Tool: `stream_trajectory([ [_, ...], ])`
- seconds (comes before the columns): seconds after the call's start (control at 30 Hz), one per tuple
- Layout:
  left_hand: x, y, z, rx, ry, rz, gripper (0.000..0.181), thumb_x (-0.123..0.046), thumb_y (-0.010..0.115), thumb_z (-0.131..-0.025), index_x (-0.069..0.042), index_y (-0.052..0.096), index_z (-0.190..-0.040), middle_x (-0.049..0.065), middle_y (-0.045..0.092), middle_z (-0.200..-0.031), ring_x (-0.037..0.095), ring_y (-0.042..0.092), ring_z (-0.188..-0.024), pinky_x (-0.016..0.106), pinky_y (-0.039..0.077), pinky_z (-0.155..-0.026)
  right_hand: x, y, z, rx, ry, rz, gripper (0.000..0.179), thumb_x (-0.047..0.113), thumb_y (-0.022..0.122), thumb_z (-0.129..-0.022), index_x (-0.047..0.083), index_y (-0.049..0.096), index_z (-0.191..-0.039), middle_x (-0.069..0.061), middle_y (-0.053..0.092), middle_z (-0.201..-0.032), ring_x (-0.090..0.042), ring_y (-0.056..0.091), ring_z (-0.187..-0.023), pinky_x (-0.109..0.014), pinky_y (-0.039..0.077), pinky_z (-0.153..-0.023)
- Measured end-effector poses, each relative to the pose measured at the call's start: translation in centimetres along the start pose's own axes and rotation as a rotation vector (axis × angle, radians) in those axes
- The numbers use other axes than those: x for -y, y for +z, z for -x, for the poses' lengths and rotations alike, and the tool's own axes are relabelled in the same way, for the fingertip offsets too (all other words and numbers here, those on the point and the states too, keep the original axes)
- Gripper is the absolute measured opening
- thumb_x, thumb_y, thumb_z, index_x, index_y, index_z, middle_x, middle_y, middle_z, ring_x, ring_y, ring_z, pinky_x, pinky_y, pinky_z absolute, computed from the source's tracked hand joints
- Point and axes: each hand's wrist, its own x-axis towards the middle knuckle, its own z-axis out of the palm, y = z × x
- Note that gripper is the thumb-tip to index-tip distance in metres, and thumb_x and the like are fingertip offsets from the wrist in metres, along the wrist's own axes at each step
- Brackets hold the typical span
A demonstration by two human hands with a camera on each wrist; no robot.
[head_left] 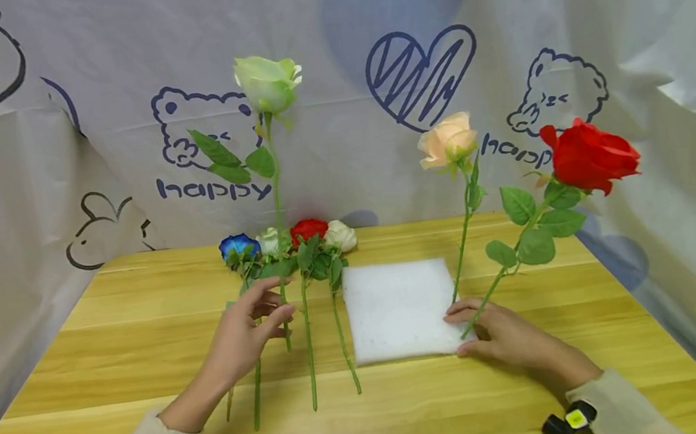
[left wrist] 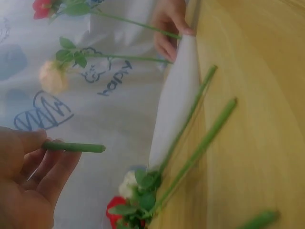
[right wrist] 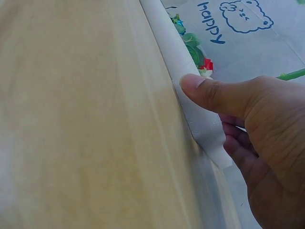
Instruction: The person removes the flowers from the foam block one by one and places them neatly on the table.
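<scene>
My left hand pinches the stem of a pale green rose, which stands upright above the table, left of a white foam block. In the left wrist view the cut end of that stem juts out past the fingers, touching nothing. My right hand grips the block's right front corner; its thumb presses the block's side in the right wrist view. A peach rose and a red rose rise from the block's right side, both leaning right. The right hand partly hides their stem bases.
Left of the block lie several roses with stems toward me: a blue one, a pale one, a red one and a white one. A curtain with drawings hangs behind the wooden table.
</scene>
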Motion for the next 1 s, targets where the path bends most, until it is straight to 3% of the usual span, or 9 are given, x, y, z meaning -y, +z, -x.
stream_trajectory([
  [0.47,1.9,-2.9,3.1,-0.024,-0.112,-0.039,0.045,-0.013,0.064,-0.096,-0.003,0.050,-0.138,0.013,0.058,-0.103,0.032,0.065,-0.089,0.028,0.059,-0.065,-0.3,0.1,-0.1,-0.023,-0.057,0.012,0.055,0.038,0.074,-0.086,0.002,0.064,-0.127,-0.002,0.056,-0.131,-0.028,0.051,-0.124,-0.049,0.042,-0.101],
  [0.77,3.2,-4.7,5.0,-0.025,-0.235,-0.064,0.052,-0.015,0.064,-0.097,-0.001,0.045,-0.142,0.014,0.057,-0.106,0.023,0.064,-0.087,0.031,0.060,-0.066,-0.2,0.1,-0.1,-0.008,-0.034,-0.003,0.056,0.039,0.073,-0.087,0.003,0.063,-0.129,-0.003,0.055,-0.132,-0.029,0.050,-0.124,-0.049,0.042,-0.101],
  [1.0,4.2,-6.3,6.3,-0.044,-0.277,-0.086,0.049,-0.021,0.065,-0.096,-0.005,0.050,-0.140,0.015,0.058,-0.105,0.022,0.064,-0.084,0.030,0.059,-0.066,0.0,0.0,0.1,-0.013,-0.007,-0.018,0.057,0.040,0.075,-0.085,0.005,0.063,-0.129,0.001,0.055,-0.133,-0.024,0.050,-0.125,-0.046,0.044,-0.101],
])
